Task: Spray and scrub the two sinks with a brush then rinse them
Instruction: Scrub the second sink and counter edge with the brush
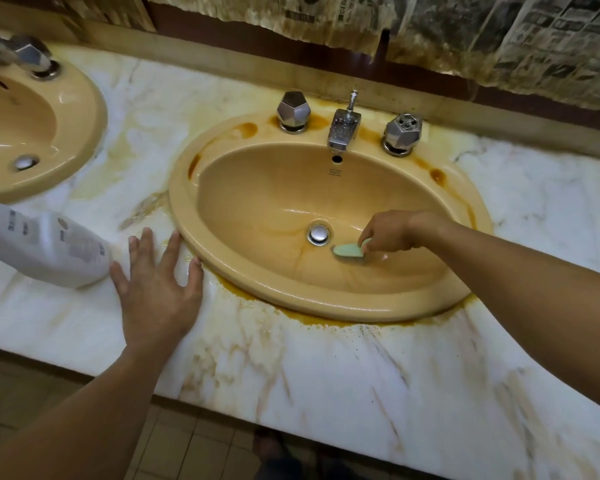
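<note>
Right hand (392,233) holds brush (349,251) in sink (257,188) (beside drain (318,233))

A worn washroom: a tan oval ceramic sink (326,308) and its twin sink (97,109) sit in a rust-stained white marble surface (326,382), with a chrome tap (343,129), faceted metal knobs (293,110), yellowed newspaper sheets (551,39) on the wall and beige floor tiles (174,445) below.

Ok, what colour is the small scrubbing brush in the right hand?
The small scrubbing brush is pale mint green; head view.

Glossy ceramic sink (326,306), veined marble counter (326,375), shiny chrome tap (343,129).
</note>
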`<action>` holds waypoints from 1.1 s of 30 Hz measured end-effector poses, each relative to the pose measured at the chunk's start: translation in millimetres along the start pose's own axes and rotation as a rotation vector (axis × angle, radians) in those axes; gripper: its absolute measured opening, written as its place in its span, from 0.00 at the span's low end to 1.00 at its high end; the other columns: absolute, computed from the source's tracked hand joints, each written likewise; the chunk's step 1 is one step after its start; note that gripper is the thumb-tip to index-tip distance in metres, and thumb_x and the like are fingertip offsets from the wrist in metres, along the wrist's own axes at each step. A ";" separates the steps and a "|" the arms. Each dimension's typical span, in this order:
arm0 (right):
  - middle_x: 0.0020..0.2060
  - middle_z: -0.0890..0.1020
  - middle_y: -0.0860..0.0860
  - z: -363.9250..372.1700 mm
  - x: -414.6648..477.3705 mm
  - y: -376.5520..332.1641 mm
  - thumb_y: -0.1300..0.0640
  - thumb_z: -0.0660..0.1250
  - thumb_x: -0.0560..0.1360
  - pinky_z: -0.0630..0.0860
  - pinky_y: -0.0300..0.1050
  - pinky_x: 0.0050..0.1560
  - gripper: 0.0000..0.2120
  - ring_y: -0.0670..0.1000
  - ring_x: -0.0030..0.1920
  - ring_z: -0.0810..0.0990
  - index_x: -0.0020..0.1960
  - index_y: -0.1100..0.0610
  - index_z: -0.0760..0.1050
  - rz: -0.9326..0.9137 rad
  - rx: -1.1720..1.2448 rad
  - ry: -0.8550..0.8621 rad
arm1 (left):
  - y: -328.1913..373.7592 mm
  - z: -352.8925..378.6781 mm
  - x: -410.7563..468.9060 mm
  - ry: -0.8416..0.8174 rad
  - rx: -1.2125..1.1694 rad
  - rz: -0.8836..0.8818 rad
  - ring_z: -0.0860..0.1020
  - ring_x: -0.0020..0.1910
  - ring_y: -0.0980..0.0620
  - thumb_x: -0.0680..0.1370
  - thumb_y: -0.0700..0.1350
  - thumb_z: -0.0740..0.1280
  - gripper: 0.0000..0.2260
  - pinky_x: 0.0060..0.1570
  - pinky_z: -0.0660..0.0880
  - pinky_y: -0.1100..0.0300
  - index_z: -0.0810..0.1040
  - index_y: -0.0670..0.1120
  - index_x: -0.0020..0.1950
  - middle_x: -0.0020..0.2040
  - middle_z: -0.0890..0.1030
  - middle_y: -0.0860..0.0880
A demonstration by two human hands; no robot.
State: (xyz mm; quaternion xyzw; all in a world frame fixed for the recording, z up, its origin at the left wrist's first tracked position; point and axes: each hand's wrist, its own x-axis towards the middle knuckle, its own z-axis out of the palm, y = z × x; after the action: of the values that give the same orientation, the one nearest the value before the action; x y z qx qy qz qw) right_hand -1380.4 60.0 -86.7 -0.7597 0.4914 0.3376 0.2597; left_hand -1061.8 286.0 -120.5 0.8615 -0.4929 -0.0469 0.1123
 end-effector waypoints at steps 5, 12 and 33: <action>0.61 0.81 0.51 13.8 -15.9 8.8 0.48 0.61 0.82 0.77 0.49 0.57 0.16 0.55 0.57 0.79 0.67 0.44 0.79 0.006 -0.028 0.032 | -0.6 -0.9 0.1 0.008 0.006 0.009 0.50 0.83 0.43 0.81 0.62 0.51 0.30 0.78 0.48 0.36 0.64 0.51 0.81 0.83 0.57 0.42; 0.64 0.79 0.48 19.7 -11.0 17.8 0.45 0.60 0.81 0.75 0.51 0.62 0.17 0.53 0.60 0.76 0.68 0.40 0.77 0.011 -0.040 0.105 | 0.0 -0.5 0.0 0.023 -0.001 0.012 0.51 0.82 0.44 0.82 0.61 0.52 0.29 0.78 0.49 0.36 0.65 0.50 0.81 0.82 0.57 0.41; 0.38 0.81 0.48 -2.0 -32.5 31.3 0.48 0.65 0.80 0.76 0.41 0.34 0.10 0.50 0.34 0.76 0.59 0.41 0.81 0.071 -0.003 -0.187 | -4.9 6.0 6.1 0.047 0.041 0.054 0.55 0.80 0.38 0.80 0.60 0.54 0.30 0.74 0.53 0.30 0.67 0.47 0.78 0.80 0.60 0.38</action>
State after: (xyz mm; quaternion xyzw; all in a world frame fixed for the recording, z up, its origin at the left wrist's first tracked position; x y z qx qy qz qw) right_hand -1418.1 65.2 -62.4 -0.7075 0.4910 0.4168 0.2909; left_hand -1055.7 282.3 -127.3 0.8509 -0.5141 -0.0137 0.1074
